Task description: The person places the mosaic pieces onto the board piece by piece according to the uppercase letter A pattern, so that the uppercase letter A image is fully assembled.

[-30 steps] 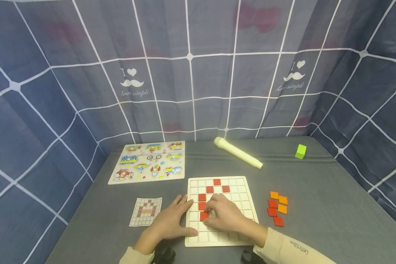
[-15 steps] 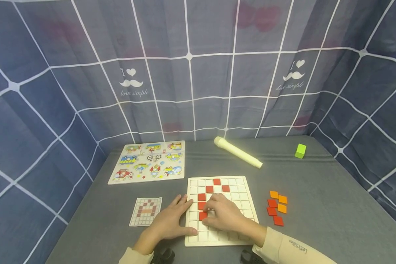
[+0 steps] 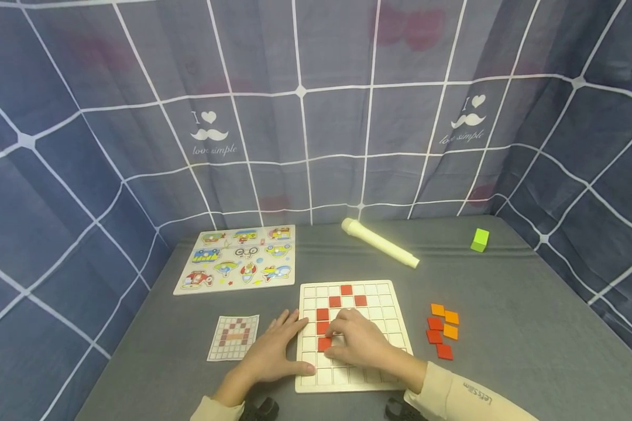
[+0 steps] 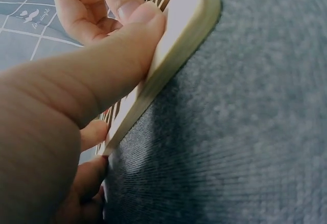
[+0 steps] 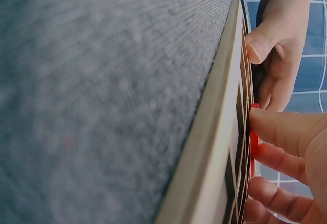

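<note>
The red tile (image 3: 324, 344) is on the left part of the pale wooden grid board (image 3: 392, 324), just below two red tiles (image 3: 322, 321) in a row. I see my right hand (image 3: 355, 339) pinching it between thumb and finger. From so far off, I can't tell if it lies flat in its square. If one edge sits up on the thin wall, a hard push could make it pop up or slide over. The curled fingers are also close to the tile above, so a clumsy lift might bump that one out.

My left hand (image 3: 276, 349) grips nothing; its fingers are stretched out along the board's left side, with the thumb on top. If it pushes too hard, the board could slip on the gray cloth (image 3: 505, 327) and jiggle every tile.

The little pattern card (image 3: 232, 338) is just beside that hand, so a wrist could nudge it. On the right, loose red tiles (image 3: 434, 337) and orange tiles (image 3: 450, 332) lie close together, and a sleeve could sweep them apart.
</note>
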Tool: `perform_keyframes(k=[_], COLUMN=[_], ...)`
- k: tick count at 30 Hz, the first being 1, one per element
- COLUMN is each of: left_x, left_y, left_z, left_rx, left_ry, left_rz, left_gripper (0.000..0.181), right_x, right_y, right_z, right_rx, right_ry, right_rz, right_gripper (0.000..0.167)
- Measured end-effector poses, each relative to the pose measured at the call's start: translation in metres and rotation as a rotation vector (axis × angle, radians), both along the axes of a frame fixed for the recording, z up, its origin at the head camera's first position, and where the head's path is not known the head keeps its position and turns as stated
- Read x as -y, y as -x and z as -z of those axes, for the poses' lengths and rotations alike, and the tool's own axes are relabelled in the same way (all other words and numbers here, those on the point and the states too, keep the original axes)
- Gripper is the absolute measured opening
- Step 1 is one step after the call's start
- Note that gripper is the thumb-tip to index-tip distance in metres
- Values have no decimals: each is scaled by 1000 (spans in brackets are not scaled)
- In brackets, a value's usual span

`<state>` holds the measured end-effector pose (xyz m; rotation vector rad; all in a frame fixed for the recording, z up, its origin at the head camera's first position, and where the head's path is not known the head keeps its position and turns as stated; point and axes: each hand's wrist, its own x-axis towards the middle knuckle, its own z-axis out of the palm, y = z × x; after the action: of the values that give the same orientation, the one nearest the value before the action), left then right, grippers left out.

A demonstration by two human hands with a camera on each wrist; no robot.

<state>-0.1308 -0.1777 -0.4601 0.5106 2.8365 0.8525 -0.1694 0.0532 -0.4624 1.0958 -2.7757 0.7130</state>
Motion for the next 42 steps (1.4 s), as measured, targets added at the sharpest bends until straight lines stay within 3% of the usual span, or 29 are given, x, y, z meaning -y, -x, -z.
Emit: perform_keyframes(k=[6,13,26,42], left_x=[3,6,11,9], left_y=[1,4,13,13], left_z=[1,-2,5,7], left_rx=[4,73,32,23], left_ry=[-35,-121,-108,-135], left_rz=[37,12,79,32], left_gripper=[93,88,78,70], right_x=[0,0,2,2], right_y=[0,1,1,2], right_z=[0,1,0,1], right_rx=[18,20,30,51], right_ry=[-7,-10,-11,5], right_rz=[-4,8,28,27], right_gripper=[21,20,22,18])
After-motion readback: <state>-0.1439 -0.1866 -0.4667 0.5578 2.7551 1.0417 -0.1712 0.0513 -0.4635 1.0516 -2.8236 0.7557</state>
